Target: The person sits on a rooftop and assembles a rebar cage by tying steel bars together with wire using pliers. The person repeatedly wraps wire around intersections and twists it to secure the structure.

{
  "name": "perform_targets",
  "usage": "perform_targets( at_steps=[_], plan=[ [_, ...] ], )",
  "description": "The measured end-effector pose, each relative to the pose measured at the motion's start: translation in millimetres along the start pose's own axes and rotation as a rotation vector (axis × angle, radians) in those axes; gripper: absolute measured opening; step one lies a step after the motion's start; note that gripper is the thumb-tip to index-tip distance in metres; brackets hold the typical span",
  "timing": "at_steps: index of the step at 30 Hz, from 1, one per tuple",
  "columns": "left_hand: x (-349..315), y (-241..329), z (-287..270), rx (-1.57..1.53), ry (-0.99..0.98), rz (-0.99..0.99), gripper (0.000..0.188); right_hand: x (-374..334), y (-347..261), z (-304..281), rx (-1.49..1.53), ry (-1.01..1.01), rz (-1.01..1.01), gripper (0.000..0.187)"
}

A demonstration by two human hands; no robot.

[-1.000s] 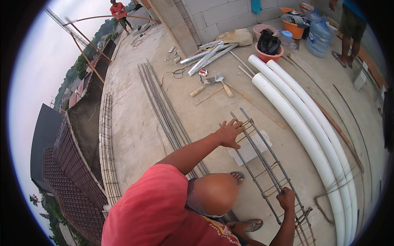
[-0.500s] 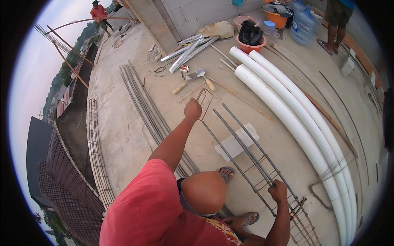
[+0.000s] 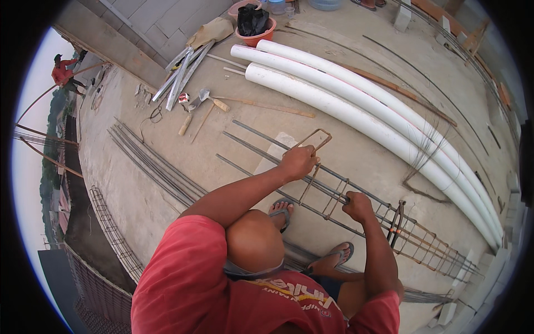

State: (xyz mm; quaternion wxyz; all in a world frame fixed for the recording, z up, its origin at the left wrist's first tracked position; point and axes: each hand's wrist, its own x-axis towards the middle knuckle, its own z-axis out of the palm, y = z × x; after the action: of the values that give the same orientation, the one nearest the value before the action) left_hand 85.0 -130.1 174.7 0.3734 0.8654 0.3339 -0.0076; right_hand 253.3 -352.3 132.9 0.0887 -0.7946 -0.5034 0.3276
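Observation:
A rebar cage [image 3: 384,211] lies aslant in front of me, its long bars running out bare at the left end and ringed by wire stirrups toward the right. Pinched in my left hand [image 3: 299,162] is a rectangular rebar stirrup [image 3: 321,133], tilted up over the bare bars, and part of it is hidden by the fingers. My right hand [image 3: 359,206] is closed around a bar of the cage, beside several stirrups. Just right of that hand, dark pincers [image 3: 397,222] stand against the cage.
Long white pipes [image 3: 334,106] lie beyond the cage. Loose rebar rods [image 3: 156,164] are on the floor at left. A trowel [image 3: 201,99], metal channels [image 3: 181,72] and an orange basin [image 3: 261,36] sit farther back. Another person [image 3: 65,72] stands at the far left edge.
My left hand has brought the stirrup from beyond the bars' ends to over the bars. My right hand still grips the cage. The view has turned to the right.

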Motion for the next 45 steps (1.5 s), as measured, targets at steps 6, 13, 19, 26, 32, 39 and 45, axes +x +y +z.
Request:
perform_targets(
  at_steps=[6, 13, 19, 26, 32, 39, 45],
  plan=[
    [-16.6, 43.7, 5.7, 0.341, -0.251, 0.067, 0.083, -3.2, -1.7, -0.3, -0.011, 0.014, 0.026, 0.019],
    [-33.1, 37.8, 22.8, 0.609, -0.383, 0.334, 0.111, -2.8, 12.4, 12.0, -0.007, 0.082, -0.047, 0.015],
    [-28.8, 53.2, 22.1, 0.955, -0.516, 0.307, 0.128, -8.8, 18.1, 7.4, -0.003, 0.027, -0.018, 0.017],
    [-38.6, 0.1, -19.2, 1.058, -0.483, 0.026, 0.131, -5.8, 12.3, 11.9, 0.034, -0.033, 0.001, 0.017],
    [-39.2, -15.3, -32.3, 0.984, -0.449, -0.026, 0.121, 6.4, 10.5, 19.6, -0.012, 0.030, -0.031, 0.020],
    [-44.4, -34.8, -17.6, 0.408, -0.219, 0.052, 0.058, -0.4, 7.5, 23.5, -0.008, 0.067, -0.064, 0.017],
    [-47.7, -32.6, -8.1, 0.189, 0.093, 0.105, 0.048, -0.9, 13.5, 9.7, 0.032, 0.126, -0.086, 0.015]
  ],
)
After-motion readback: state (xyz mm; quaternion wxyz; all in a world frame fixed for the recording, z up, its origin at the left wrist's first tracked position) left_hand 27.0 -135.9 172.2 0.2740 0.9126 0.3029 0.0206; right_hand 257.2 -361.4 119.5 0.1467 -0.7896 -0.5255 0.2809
